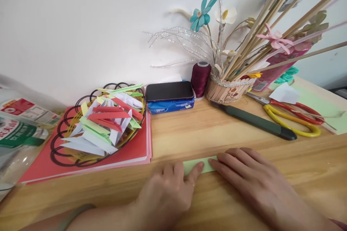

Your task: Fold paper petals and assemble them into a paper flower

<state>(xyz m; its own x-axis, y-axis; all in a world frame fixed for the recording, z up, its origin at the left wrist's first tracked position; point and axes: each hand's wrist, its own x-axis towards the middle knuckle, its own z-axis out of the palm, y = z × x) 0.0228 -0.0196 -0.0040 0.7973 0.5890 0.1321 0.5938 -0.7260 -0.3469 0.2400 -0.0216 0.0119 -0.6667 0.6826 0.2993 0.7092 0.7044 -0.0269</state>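
A small light green paper strip (201, 164) lies flat on the wooden table (189, 130) near its front. My left hand (165, 195) rests on the table with its fingertips pressing the strip's left part. My right hand (255, 184) lies flat over the strip's right end, fingers pointing left. Both hands press down on the paper; most of the strip is hidden under them.
A black wire basket (65, 130) of folded red, white and green paper pieces stands on a red paper stack (130, 151) at left. Behind are a phone on a blue tissue pack (169, 97), a maroon thread spool (200, 77), a stick vase (226, 90), a knife (257, 122), scissors (295, 115), bottles (16, 130).
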